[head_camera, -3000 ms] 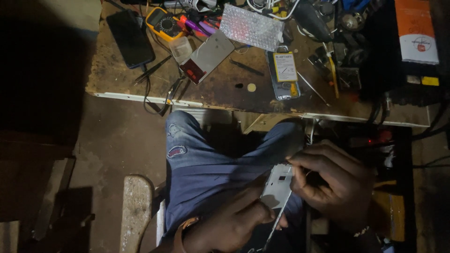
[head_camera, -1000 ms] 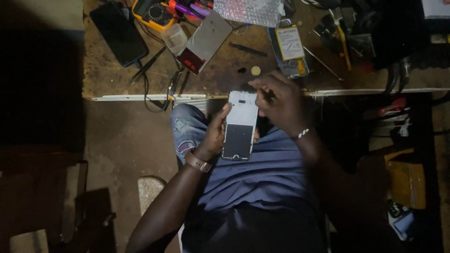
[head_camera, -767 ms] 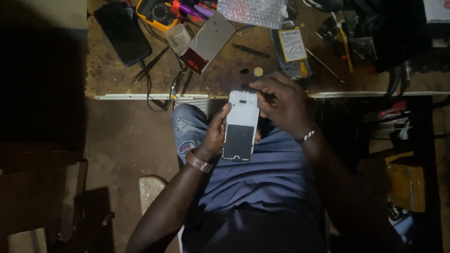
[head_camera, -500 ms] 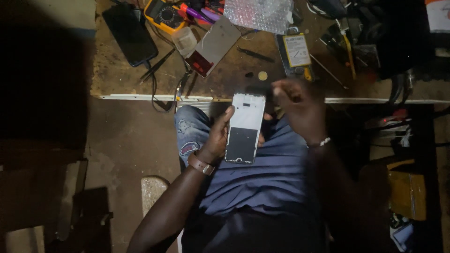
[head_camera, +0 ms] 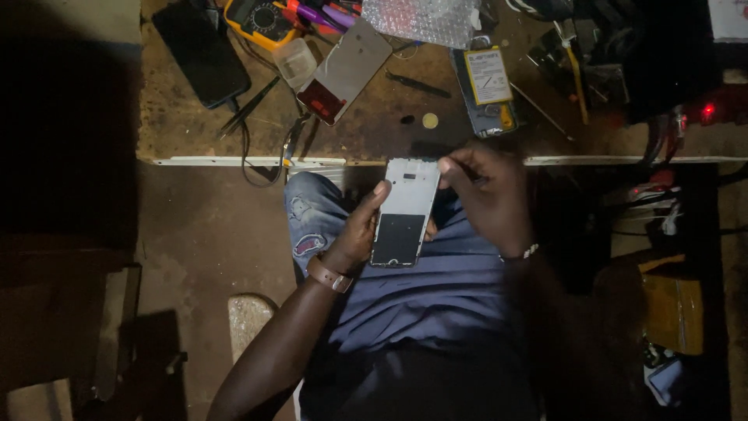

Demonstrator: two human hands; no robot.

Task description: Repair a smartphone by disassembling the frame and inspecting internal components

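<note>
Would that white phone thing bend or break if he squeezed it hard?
The phone frame looks thin and flat, so it is probably light and could flex or crack under a hard squeeze. The left hand grips only its edge and the right hand touches its top, which hints at careful handling. Its smooth face may be slippery.

Dim phone-repair workshop, shown by a scarred wooden workbench (head_camera: 374,132), a yellow multimeter (head_camera: 261,17), tweezers (head_camera: 248,109), a detached phone back cover (head_camera: 347,70), a loose battery (head_camera: 487,76), bubble wrap (head_camera: 421,19), cables and small parts scattered about.
</note>
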